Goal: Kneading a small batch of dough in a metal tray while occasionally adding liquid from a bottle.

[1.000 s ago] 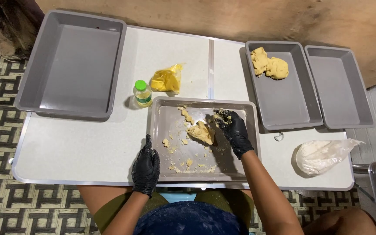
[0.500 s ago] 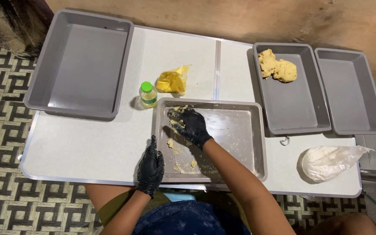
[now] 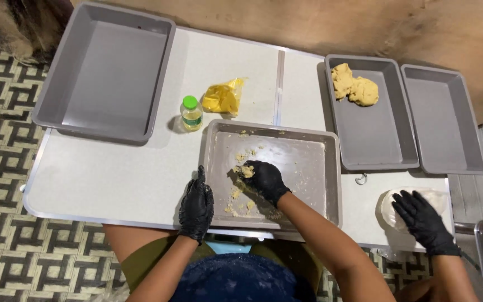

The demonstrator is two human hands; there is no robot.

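- Seen from above: white folding table (image 3: pixel 113 173) over a patterned floor, with several grey trays set out on it.
- Left hand (image 3: pixel 197 204), black-gloved, flat against the near left rim of a metal baking tray (image 3: pixel 320 184), fingers together and closed on nothing.
- Right hand (image 3: pixel 264 179), also black-gloved, down inside that tray, fingers curled over a small clump of yellow dough (image 3: pixel 247 170); cannot tell how tightly gripped.
- More dough crumbs (image 3: pixel 236 204) scattered over the tray's left half.
- Just beyond the tray: small bottle with green cap (image 3: pixel 190 113), upright, beside a crumpled yellow wrapper (image 3: pixel 223 97).
- Far left: large empty grey tray (image 3: pixel 107 70).
- Right: two narrower grey trays side by side, the nearer (image 3: pixel 373 134) holding a lump of yellow dough (image 3: pixel 354 85) at its far end, the outer (image 3: pixel 443 123) bare.
- Bottom right: another person's gloved hand (image 3: pixel 423 221) resting on a white plastic bag (image 3: pixel 389 207).
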